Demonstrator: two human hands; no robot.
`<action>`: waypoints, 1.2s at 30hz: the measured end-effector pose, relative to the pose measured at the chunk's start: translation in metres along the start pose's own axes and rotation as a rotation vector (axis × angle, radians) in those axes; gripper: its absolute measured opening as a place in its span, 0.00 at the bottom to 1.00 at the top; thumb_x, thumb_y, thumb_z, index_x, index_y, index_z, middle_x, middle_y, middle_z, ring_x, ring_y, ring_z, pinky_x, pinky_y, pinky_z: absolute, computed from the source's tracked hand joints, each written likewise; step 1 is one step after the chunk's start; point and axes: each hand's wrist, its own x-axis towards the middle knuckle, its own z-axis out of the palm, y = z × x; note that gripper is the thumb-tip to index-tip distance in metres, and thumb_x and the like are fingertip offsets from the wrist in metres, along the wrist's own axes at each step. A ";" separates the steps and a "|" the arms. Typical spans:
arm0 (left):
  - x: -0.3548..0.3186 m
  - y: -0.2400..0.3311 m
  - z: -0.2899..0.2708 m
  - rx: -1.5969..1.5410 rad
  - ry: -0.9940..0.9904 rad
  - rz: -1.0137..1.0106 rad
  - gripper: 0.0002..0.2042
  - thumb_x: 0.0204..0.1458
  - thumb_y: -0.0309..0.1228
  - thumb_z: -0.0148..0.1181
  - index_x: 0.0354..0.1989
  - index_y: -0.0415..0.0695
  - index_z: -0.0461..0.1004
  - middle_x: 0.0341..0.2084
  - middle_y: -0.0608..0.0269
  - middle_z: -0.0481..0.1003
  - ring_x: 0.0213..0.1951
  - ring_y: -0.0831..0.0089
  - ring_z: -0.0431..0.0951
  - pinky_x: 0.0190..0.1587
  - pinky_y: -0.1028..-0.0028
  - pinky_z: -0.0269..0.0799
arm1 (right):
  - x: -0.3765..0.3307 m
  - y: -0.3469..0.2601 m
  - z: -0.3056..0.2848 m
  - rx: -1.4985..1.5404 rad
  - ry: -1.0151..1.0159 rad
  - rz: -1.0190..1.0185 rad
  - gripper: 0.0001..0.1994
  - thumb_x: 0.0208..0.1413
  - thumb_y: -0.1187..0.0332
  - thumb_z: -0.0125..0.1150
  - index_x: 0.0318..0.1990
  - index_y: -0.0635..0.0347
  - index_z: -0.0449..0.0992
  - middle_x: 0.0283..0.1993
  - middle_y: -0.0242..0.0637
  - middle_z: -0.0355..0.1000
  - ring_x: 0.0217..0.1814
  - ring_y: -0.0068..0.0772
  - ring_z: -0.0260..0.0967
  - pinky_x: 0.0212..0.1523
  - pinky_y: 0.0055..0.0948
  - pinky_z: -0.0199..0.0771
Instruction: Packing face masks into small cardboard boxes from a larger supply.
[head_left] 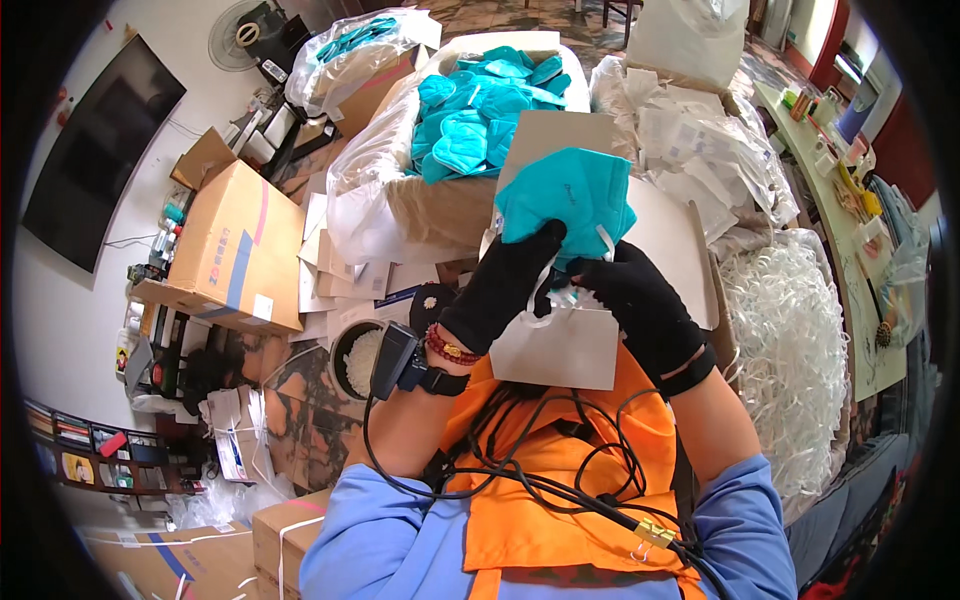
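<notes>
Teal folded face masks (565, 200) are held up in front of me, with white ear loops hanging at their lower edge. My left hand (505, 280), in a black glove, grips them from the left. At their lower right, my right hand (640, 300), also gloved in black, has its fingers curled in by the white loops; whether it pinches a loop is hard to make out. Beneath both hands stands an open white carton, one flap (555, 347) turned toward me. Behind it, a plastic-lined box (400, 205) is heaped with more teal masks (480, 110).
To the right, a box overflows with white elastic loops (785, 360); flat packaging bags (700, 130) fill another box behind it. A brown carton (235, 250) stands at left, near a round tub of white bits (362, 360). A green table (870, 330) runs along the right. Black cables (530, 470) cross my apron.
</notes>
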 end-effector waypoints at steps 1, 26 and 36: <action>-0.001 0.003 0.001 -0.019 0.006 -0.052 0.12 0.61 0.34 0.53 0.48 0.41 0.73 0.39 0.66 0.74 0.43 0.80 0.73 0.46 0.76 0.69 | 0.003 0.003 0.000 -0.077 0.040 0.026 0.14 0.54 0.65 0.60 0.46 0.63 0.74 0.33 0.31 0.72 0.32 0.22 0.69 0.36 0.22 0.69; -0.021 -0.030 0.016 -0.146 0.006 -0.085 0.07 0.59 0.33 0.57 0.42 0.45 0.73 0.27 0.72 0.71 0.26 0.83 0.69 0.29 0.79 0.66 | -0.035 0.000 -0.011 0.184 -0.093 0.245 0.16 0.63 0.58 0.49 0.35 0.62 0.75 0.18 0.19 0.51 0.15 0.15 0.47 0.17 0.19 0.45; -0.070 -0.050 0.042 0.287 -0.084 -0.016 0.15 0.63 0.29 0.49 0.58 0.41 0.68 0.41 0.62 0.73 0.37 0.79 0.73 0.38 0.78 0.71 | -0.034 0.020 -0.017 -0.303 0.250 -0.368 0.10 0.61 0.70 0.48 0.47 0.60 0.70 0.31 0.27 0.70 0.29 0.23 0.68 0.31 0.20 0.68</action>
